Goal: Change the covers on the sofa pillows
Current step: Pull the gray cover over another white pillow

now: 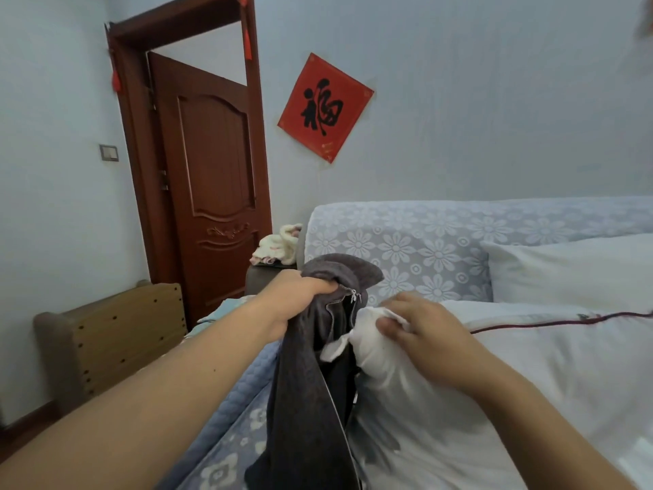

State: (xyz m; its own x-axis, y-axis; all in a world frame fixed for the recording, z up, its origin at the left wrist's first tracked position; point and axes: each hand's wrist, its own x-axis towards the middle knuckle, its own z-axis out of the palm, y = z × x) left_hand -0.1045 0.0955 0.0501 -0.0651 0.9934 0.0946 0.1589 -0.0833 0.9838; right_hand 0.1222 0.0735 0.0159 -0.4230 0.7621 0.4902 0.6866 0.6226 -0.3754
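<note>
My left hand (300, 298) grips the top edge of a dark grey pillow cover (304, 390) near its zipper, and the cover hangs down over the sofa seat. My right hand (424, 334) pinches a corner of the bare white pillow (441, 419) right at the cover's open mouth. That pillow lies on the sofa (399, 249), which wears a light blue floral throw. A second white pillow (572, 274) leans on the backrest, and a white cushion with a dark red cord (551, 323) lies behind my right hand.
A brown wooden door (212, 178) stands ajar at the left. A low wooden cabinet (116, 334) sits against the left wall. Folded cream cloth (279, 245) rests on a small side table beside the sofa arm. A red paper square (325, 107) hangs on the wall.
</note>
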